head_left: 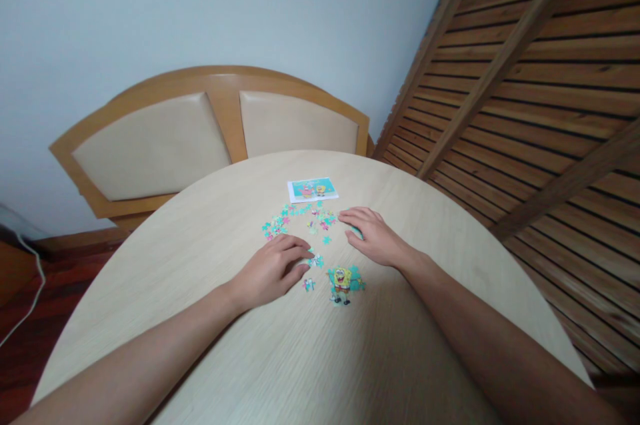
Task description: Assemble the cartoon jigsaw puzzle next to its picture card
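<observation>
My left hand [279, 267] rests low over the table with its fingers bent and its thumb apart. Its fingertips are beside a few joined jigsaw pieces [316, 261]. A small pink and teal piece [309, 285] lies just below its thumb. My right hand [373, 233] is open, fingers reaching left to the edge of a scattered pile of jigsaw pieces [327, 218]. A teal piece [357, 231] shows between its thumb and fingers; whether it is touched I cannot tell. Nearer to me lies an assembled puzzle section [343, 283] with a yellow cartoon sponge figure.
A picture card [313, 189] with pink and yellow characters lies behind the pieces. More loose pieces [275, 225] spread to the left on the round wooden table [240, 371]. A padded bench back [160, 138] stands beyond, and a slatted wooden panel [525, 91] on the right.
</observation>
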Tool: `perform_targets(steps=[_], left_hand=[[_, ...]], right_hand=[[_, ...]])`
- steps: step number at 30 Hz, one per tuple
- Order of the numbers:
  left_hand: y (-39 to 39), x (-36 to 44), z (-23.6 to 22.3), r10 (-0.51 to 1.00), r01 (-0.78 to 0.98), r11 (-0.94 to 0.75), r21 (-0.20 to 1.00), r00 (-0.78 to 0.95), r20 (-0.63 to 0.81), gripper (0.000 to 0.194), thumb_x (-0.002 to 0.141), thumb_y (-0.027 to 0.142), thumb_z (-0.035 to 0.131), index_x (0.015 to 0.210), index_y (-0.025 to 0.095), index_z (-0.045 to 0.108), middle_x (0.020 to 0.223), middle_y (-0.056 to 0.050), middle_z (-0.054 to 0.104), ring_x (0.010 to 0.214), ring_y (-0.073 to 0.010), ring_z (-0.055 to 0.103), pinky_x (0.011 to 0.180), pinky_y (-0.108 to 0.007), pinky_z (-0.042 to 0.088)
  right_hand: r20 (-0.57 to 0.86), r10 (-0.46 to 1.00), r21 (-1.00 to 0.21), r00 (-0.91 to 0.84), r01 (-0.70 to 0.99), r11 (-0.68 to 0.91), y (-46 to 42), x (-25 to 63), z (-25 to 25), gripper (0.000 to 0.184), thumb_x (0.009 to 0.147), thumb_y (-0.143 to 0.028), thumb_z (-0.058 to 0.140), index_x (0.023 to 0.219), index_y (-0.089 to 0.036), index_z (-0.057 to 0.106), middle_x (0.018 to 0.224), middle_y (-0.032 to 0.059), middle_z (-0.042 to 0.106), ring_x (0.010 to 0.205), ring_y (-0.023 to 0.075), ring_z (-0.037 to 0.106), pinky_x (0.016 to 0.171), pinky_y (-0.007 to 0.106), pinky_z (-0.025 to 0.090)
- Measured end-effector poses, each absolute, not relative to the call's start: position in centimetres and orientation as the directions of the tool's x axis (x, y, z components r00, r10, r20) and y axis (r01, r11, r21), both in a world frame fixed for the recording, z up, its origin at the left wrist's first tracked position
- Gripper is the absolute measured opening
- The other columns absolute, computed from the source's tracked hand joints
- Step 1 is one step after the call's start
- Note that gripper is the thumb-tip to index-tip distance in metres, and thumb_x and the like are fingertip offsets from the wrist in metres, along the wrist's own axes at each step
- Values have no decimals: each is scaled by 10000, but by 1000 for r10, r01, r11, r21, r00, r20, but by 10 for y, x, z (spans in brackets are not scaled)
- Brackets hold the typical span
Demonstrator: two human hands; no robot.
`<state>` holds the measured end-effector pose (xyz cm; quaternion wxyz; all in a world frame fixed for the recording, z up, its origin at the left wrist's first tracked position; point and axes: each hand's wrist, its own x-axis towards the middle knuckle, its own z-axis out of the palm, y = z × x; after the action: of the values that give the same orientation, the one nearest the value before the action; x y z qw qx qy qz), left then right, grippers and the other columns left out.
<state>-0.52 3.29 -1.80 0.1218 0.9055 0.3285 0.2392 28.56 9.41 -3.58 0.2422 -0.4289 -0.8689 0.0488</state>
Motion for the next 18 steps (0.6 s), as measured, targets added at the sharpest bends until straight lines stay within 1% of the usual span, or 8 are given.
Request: perform_targets(steps=[5, 10, 13, 18], left_hand=[[33, -5, -18, 650, 532, -757, 378, 670, 359, 227, 1014, 278, 537, 1185, 217, 674, 1210, -93, 664, 1137, -241, 607, 1010, -437, 505], [33, -4, -17, 648, 533, -760, 373, 666, 369, 227, 1006, 271, 550, 1185, 221, 680, 1200, -94, 670, 1128, -243, 616, 1001, -437, 511], [32, -5, -17, 646, 532, -762, 369, 670, 367, 231, 1006, 265, 549, 1190, 222, 681, 1212, -95, 668, 1137, -246, 611, 1018, -444, 501], [32, -4, -16, 651, 539, -757, 369, 670, 356, 230, 1012, 270, 542, 1189, 217, 678, 1212, -93, 665, 1133, -242, 606, 1016, -444, 503]], right_hand=[[403, 747, -308, -529, 690, 655, 97, 288, -40, 430, 934, -230, 533, 1350, -223, 639, 1368, 98, 657, 1312, 284, 521, 1114, 525, 386], [365, 767, -297, -528, 715, 633, 98, 289, -41, 426, 925, -248, 547, 1335, -255, 663, 1444, 73, 607, 1364, 305, 466, 1139, 562, 350], [352, 778, -310, -520, 719, 622, 98, 289, -41, 431, 930, -261, 544, 1346, -246, 655, 1424, 74, 625, 1368, 311, 459, 1145, 571, 347], [380, 778, -345, -500, 704, 621, 98, 288, -42, 446, 929, -266, 545, 1363, -203, 625, 1367, 104, 656, 1353, 300, 469, 1141, 539, 377]])
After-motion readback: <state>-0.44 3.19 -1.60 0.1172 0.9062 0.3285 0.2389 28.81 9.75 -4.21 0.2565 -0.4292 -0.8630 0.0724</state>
